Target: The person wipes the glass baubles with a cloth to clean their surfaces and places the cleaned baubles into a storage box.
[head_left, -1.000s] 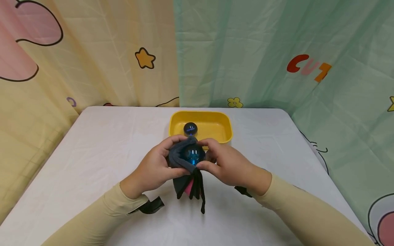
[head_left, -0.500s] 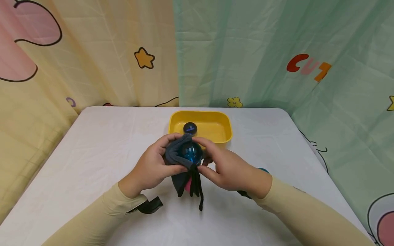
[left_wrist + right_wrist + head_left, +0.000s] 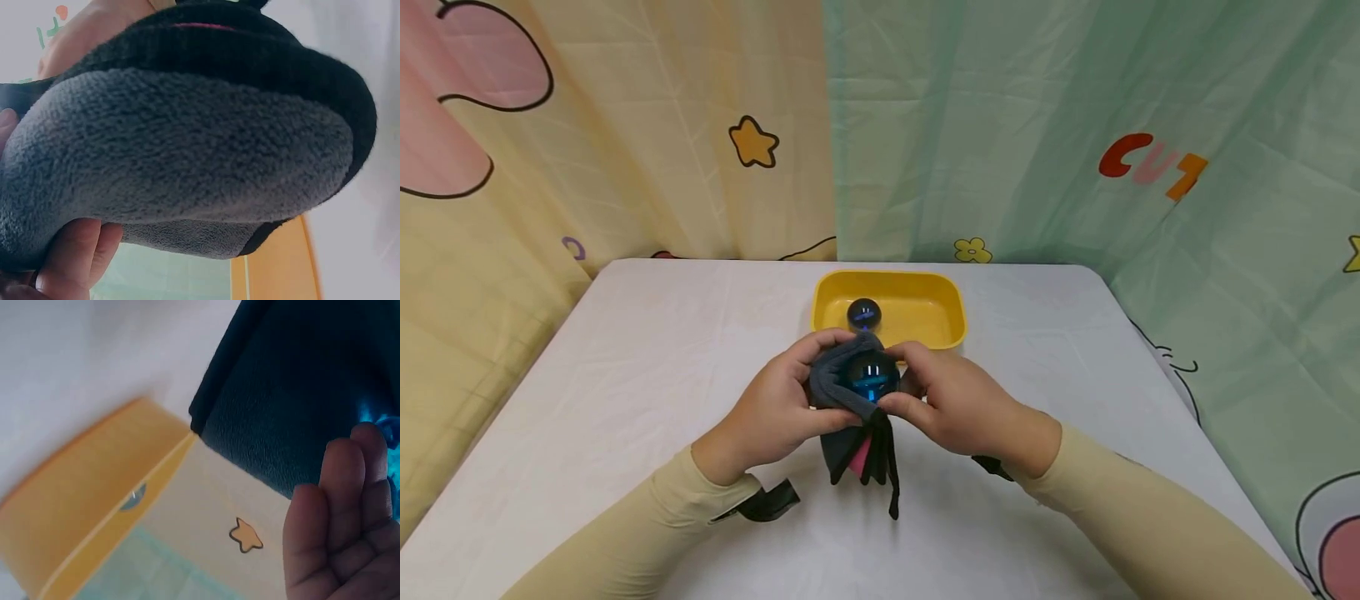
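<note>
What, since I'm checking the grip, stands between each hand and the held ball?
The grey cloth lies between the left hand and the held ball, covering its left side in the head view. Nothing visible stands between the right hand and the ball's bare side.

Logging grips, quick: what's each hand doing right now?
Left hand: holding the gray cloth.
Right hand: holding the blue ball.
</note>
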{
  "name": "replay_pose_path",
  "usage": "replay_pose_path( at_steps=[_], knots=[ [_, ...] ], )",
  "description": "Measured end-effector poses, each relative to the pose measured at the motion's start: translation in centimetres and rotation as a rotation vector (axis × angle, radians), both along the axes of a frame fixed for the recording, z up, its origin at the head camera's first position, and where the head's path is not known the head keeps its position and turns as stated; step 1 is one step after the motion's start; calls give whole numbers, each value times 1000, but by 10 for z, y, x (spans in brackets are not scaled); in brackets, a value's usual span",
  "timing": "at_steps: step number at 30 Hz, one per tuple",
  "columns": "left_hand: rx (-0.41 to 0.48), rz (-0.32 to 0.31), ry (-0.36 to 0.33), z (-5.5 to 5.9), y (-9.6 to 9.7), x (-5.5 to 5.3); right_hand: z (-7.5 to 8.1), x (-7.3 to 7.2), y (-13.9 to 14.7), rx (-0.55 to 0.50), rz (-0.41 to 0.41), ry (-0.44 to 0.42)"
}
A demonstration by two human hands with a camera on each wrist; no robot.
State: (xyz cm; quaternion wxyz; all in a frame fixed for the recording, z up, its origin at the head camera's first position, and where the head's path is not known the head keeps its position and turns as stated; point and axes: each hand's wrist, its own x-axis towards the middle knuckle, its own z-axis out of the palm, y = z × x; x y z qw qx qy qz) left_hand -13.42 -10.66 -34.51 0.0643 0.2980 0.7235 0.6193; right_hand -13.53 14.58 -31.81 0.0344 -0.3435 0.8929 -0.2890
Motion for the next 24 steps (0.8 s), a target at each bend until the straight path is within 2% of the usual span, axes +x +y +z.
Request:
replay_pose_path(
  at_steps=[3,6,12,15,20,22,24],
  knots=[
    [-18,8,6,-1,0,1,-3,-1,-1,-88,-21,-124],
    [-29,16,8,-2,-1,1,-5,-1,-2,-99,-15,-141],
    [-11,28,0,-3,-4,-1,1,3,-2,37,50,7],
    [10,23,-13,-3,-5,-2,2,4,-1,119,77,137],
    [21,3,-25,1,-3,-1,1,5,-1,181,84,378],
    [20,-2,-19,2,-2,0,2,5,-1,195,63,393],
    [12,1,-4,3,-1,1,4,5,-1,190,32,309]
  ],
)
